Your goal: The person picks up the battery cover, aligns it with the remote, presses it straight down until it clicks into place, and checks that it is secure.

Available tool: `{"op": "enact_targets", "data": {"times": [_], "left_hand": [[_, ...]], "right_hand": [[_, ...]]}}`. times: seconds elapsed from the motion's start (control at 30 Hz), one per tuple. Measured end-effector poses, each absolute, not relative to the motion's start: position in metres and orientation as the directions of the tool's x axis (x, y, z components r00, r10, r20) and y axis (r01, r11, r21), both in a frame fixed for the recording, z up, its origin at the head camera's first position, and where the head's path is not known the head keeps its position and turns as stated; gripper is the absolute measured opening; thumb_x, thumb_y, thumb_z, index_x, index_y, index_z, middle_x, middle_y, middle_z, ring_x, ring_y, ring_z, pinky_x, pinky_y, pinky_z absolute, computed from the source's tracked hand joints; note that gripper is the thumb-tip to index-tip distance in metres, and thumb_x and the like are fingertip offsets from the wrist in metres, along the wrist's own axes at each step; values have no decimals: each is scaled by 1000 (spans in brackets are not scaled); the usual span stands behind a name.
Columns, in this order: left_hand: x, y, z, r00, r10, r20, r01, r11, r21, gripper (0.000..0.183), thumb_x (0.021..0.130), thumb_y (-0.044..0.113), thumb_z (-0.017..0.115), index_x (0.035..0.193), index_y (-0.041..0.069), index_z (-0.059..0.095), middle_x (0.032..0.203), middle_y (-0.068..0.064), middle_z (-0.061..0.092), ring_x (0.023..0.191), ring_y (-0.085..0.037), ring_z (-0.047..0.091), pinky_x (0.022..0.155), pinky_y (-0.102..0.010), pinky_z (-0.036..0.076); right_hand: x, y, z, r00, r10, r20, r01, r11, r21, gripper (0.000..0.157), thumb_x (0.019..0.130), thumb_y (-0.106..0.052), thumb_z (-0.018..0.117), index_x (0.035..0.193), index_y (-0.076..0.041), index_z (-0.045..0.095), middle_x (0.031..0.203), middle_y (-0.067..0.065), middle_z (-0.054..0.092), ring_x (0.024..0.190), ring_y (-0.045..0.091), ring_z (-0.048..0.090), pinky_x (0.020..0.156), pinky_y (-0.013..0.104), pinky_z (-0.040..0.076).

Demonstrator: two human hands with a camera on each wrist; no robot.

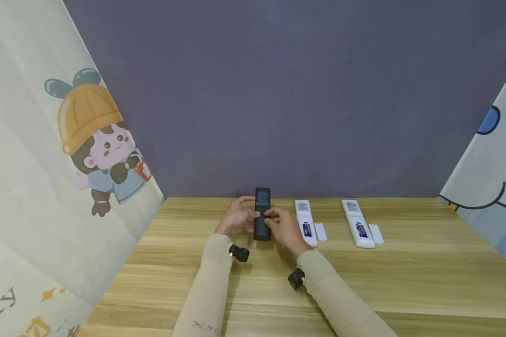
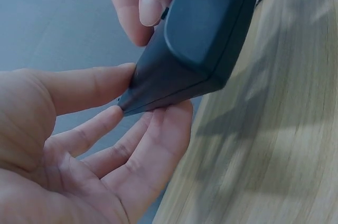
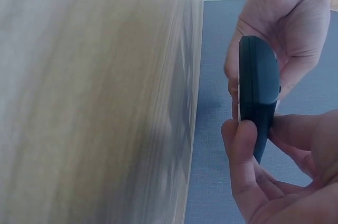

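Observation:
Both hands hold a black remote control, its back side facing up, above the wooden table. My left hand grips it from the left side, thumb on the back and fingers underneath, as the left wrist view shows. From the right, my right hand pinches the same remote, with its thumb near the seam in the middle of the back. In the right wrist view the remote is seen end-on, with fingers on both of its faces.
Two white remotes lie back up to the right, one nearer and one farther. Batteries show in their uncovered compartments. Beside each lies a white battery cover, one nearer and one farther. A grey cloth backdrop rises behind the table.

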State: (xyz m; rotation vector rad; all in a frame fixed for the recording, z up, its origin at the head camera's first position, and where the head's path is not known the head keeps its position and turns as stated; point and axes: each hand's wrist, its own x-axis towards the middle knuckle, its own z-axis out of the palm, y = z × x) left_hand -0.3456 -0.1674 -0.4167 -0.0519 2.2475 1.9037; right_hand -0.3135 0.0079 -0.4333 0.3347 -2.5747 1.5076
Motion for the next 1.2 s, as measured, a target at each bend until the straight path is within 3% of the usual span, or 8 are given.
{"op": "enact_targets", "data": {"times": [0.5, 0.7, 0.9, 1.2], "left_hand": [[-345, -167, -417, -977, 90, -192, -169, 219, 961, 54, 94, 2, 69, 145, 9, 53, 114, -20, 75, 89, -24, 76, 83, -43, 62], [-344, -167, -418, -975, 84, -204, -180, 231, 956, 51, 94, 2, 69, 143, 3, 54, 115, -21, 74, 93, -25, 75, 84, -42, 62], [-346, -167, -420, -979, 82, -189, -165, 239, 957, 50, 92, -1, 68, 140, -2, 55, 116, -24, 73, 95, -26, 75, 84, -41, 62], [-347, -165, -424, -982, 67, -174, -152, 254, 955, 49, 90, -7, 68, 136, -7, 54, 102, -25, 74, 77, -20, 73, 73, -36, 63]], "right_hand": [[-316, 7, -437, -972, -135, 190, -232, 491, -840, 18, 93, -7, 73, 111, -11, 74, 117, 19, 72, 78, 19, 72, 62, 29, 59], [-318, 8, -438, -973, -148, 176, -229, 550, -803, 23, 93, -12, 75, 115, -13, 73, 120, 19, 71, 88, 23, 73, 75, 36, 58], [-318, 8, -439, -975, -160, 153, -218, 567, -795, 37, 92, -13, 75, 128, -9, 67, 126, 21, 70, 98, 28, 74, 89, 46, 57], [-319, 8, -444, -972, -201, 119, -214, 561, -800, 48, 92, -14, 75, 137, -4, 60, 135, 21, 65, 112, 35, 70, 101, 51, 52]]}}
